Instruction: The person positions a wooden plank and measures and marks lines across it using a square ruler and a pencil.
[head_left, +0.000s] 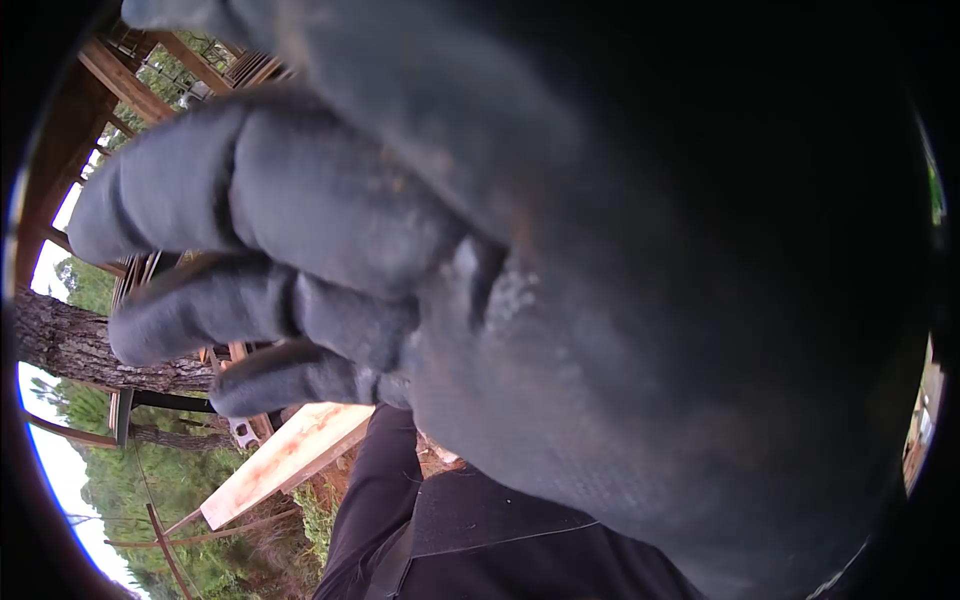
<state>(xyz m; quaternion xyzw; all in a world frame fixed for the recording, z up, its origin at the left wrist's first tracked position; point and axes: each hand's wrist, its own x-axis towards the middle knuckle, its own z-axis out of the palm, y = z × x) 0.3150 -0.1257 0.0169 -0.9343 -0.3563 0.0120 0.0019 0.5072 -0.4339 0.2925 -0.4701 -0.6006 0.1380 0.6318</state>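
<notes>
My right hand (480, 300), in a dark grey work glove, fills most of the view very close to the camera. Its palm side faces me, with the fingers stretched out to the left and slightly apart. Nothing shows in its grasp, though the upper right of the hand is lost in shadow. Beyond the lower fingers lies a pale sawn wooden board (285, 465), partly covered by the glove. I cannot see my left hand. Dark clothing (500, 530) on my own body shows below the glove.
The scene appears turned sideways. A rough tree trunk (110, 345) crosses the left side, near wooden beams (125, 80) of a structure at upper left. Green trees (130, 500) and thin poles (165, 545) stand at lower left. A small whitish object (243, 432) sits by the board.
</notes>
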